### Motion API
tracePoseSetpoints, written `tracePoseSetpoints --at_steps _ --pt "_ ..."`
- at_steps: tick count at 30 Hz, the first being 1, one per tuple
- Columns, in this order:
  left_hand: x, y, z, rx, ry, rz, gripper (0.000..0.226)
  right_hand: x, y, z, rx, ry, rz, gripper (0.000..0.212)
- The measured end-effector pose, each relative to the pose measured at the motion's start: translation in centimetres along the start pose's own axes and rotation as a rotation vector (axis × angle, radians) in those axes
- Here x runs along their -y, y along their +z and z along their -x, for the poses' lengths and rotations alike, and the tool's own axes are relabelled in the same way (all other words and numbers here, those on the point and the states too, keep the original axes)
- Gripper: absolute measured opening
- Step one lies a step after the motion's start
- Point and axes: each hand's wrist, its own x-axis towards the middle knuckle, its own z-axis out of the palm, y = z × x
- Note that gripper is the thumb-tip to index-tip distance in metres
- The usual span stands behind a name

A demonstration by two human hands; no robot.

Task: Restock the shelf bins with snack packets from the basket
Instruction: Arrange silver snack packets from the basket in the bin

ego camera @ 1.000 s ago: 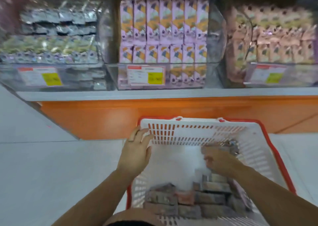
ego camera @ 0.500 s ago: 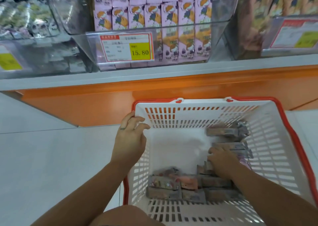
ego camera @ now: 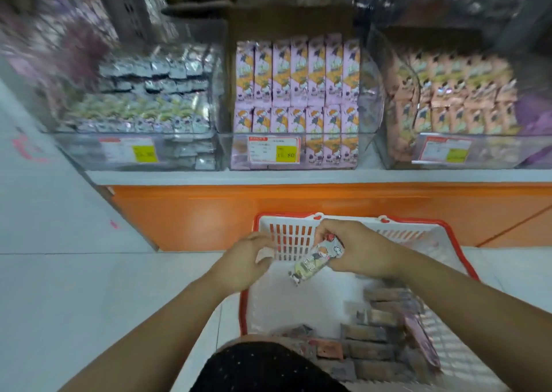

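A white basket with a red rim (ego camera: 454,236) stands on the floor in front of me. Several dark snack packets (ego camera: 385,326) lie along its right and near side. My right hand (ego camera: 361,248) is raised above the basket's far wall and holds a pale cartoon-printed packet (ego camera: 313,261), tilted down to the left. My left hand (ego camera: 248,257) curls its fingers over the basket's far left corner. Above, on the shelf, stand three clear bins: silver and green packets (ego camera: 143,99) on the left, pink and orange ones (ego camera: 295,87) in the middle, peach ones (ego camera: 454,99) on the right.
An orange shelf base (ego camera: 209,215) with a white ledge runs across just behind the basket. Price tags (ego camera: 273,152) hang on the bin fronts. White floor tiles (ego camera: 74,302) spread out to the left. My dark-clothed knee (ego camera: 263,367) is at the bottom edge.
My right hand has come up out of the basket with a pale packet. The view has tilted up, showing the bins. My left hand stays on the basket's corner.
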Motion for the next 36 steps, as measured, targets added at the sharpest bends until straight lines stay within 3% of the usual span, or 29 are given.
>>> tracePoseSetpoints --at_steps 6,12,15,19,22,24,27,36 --pt "-3.8 -6.7 6.7 -0.186 0.121 0.307 0.028 8.1 -2.2 0.0 -0.066 -0.159 -0.189 0.034" --pt "-3.2 -11.8 11.4 -0.443 0.153 0.294 0.049 14.9 -2.2 -3.5 -0.064 -0.198 -0.48 0.039" --pt "-2.6 -14.2 12.8 -0.641 0.117 0.303 0.042 18.7 -2.2 -5.4 -0.105 -0.237 -0.551 0.045" --pt "-1.3 -18.1 12.1 -0.903 -0.012 0.241 0.03 22.4 -3.9 -8.5 -0.269 -0.316 -0.239 0.048" --pt "-0.3 -21.4 10.0 -0.968 -0.153 0.19 0.031 22.7 -6.5 -12.0 -0.313 -0.313 0.521 0.05" --pt "0.4 -23.6 8.3 -0.978 -0.225 0.1 0.033 22.3 -8.0 -14.3 -0.274 -0.265 0.818 0.052" --pt "1.2 -26.9 5.4 -1.006 -0.283 -0.073 0.034 21.5 -8.6 -16.6 -0.24 -0.202 0.911 0.058" --pt "4.5 -33.0 -4.2 -0.843 -0.443 -0.678 0.024 19.8 -8.1 -18.1 -0.303 -0.292 0.71 0.058"
